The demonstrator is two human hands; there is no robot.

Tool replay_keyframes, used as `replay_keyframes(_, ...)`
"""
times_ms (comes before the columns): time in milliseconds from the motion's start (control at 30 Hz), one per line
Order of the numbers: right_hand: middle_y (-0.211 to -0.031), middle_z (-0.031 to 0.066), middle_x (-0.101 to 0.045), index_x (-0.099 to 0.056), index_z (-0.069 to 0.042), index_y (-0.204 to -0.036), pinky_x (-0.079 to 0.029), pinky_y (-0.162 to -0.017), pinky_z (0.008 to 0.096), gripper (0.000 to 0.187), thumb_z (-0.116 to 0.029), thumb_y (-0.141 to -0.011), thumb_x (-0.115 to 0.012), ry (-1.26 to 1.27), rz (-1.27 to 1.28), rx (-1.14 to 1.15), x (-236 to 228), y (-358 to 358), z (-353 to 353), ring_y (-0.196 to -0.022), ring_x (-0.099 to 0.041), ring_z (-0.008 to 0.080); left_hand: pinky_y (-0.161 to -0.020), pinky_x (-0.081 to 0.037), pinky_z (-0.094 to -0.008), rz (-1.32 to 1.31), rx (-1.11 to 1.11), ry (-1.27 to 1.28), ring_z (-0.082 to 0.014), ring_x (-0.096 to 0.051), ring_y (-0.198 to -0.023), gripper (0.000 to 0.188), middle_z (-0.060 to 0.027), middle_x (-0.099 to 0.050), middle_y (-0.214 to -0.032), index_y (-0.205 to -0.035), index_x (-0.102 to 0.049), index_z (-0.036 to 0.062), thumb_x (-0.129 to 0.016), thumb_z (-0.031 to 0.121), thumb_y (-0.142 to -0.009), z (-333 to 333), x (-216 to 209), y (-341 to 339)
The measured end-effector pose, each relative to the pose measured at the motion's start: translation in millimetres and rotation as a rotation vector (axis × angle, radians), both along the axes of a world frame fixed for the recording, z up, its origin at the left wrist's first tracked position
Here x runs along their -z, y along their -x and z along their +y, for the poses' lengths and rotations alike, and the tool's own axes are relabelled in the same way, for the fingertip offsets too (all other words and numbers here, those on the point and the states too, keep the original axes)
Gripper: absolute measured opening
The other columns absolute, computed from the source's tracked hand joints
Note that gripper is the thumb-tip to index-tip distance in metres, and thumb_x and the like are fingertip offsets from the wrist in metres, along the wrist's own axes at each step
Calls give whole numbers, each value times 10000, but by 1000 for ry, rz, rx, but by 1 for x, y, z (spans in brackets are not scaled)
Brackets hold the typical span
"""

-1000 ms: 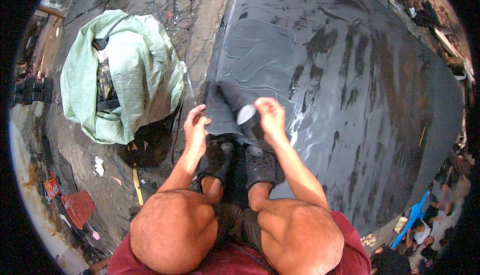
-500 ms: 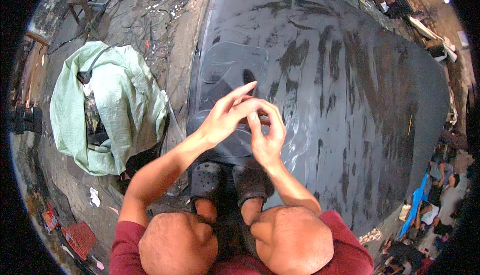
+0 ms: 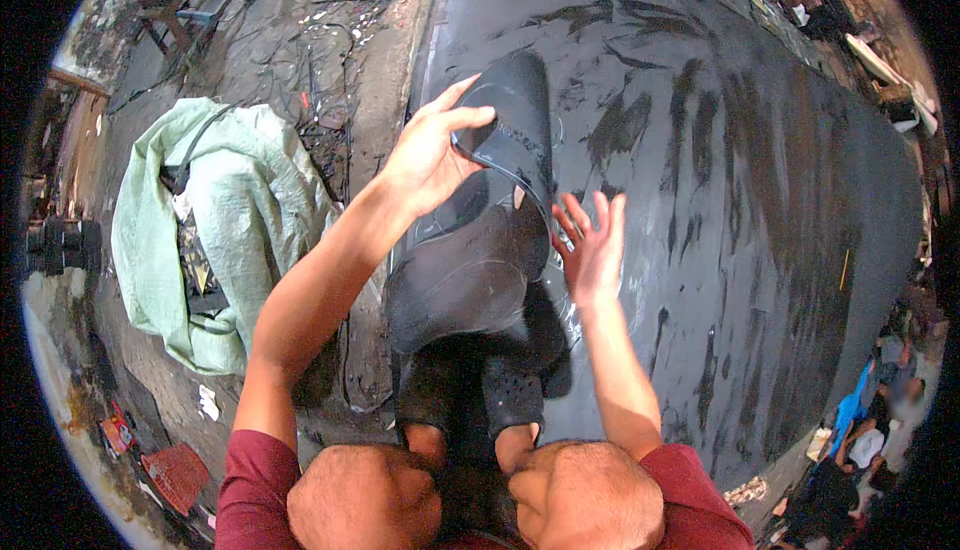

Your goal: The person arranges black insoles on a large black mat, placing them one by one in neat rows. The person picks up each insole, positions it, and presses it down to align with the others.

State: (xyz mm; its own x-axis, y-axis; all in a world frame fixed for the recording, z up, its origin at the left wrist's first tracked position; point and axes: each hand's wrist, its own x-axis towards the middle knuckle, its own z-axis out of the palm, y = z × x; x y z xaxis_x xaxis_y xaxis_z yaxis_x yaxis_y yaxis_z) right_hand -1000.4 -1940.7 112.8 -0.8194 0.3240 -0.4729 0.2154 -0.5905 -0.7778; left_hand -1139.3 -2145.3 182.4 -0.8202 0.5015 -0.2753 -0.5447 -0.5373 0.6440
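Your left hand (image 3: 435, 155) has moved forward, gripping a black piece (image 3: 518, 115); the right hand (image 3: 594, 255) spreads open. Sheet (image 3: 720, 280) stretches right; sack (image 3: 245, 210) sits past its left edge.

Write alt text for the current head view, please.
A person's left hand holds up a curved black piece over a large dark sheet, while the right hand is open nearby; a pale green sack sits to the left.

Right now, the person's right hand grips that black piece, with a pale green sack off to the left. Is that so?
Not quite: the left hand grips the black piece, as the head view shows. The pale green sack is indeed to the left.
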Motion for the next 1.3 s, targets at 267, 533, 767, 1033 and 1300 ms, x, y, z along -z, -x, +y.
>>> replay_keyframes(267,-1460,198,-443,-235,-95,-1555,-484,-979,448,990,-74,-763,-828,-806,218,105,57,-69,-72,-1198,-555,272,-908,-565,-478,-117,-24,105,-274,-652,-1057,583,-135,-624,-1199,-1455,-405,54,-571,-17,-900,37,8,-32)
replay_keyframes(533,-1346,177,-588,-507,-81,-1416,-422,-1066,500,579,-471,-989,-482,-382,211,-172,82,-30,0,-1279,-531,346,-916,-543,-484,86,-156,25,-272,-631,-1079,641,-151,-588,-1252,-1479,-354,57,-577,-6,-882,44,-35,10)
replay_keyframes(767,-1397,105,-559,-498,-70,-1406,-387,-1094,483,701,-568,-922,-591,151,419,-3,-46,156,51,-1291,-512,283,-809,-563,-384,403,-329,220,-219,-615,-1053,570,-96,-574,-1256,-1399,-465,102,-628,-11,-865,-1,15,101)
replay_keyframes(1033,-1121,71,-700,-629,-6,-1208,-514,-886,315,470,67,-750,-710,-780,327,-332,76,286,61,-982,-649,161,-837,-558,-366,75,-295,896,-198,-627,-960,435,-89,-680,-1151,-1247,-666,57,-769,119,-829,-46,129,160)
replay_keyframes(1300,-1370,211,-588,-477,79,-1401,-452,-1045,346,743,31,-713,-756,-827,129,-340,131,298,77,-1262,-572,292,-638,-564,-259,81,-337,982,-126,-644,-718,357,-80,-735,-953,-1106,-732,13,-824,41,-762,-47,186,178)
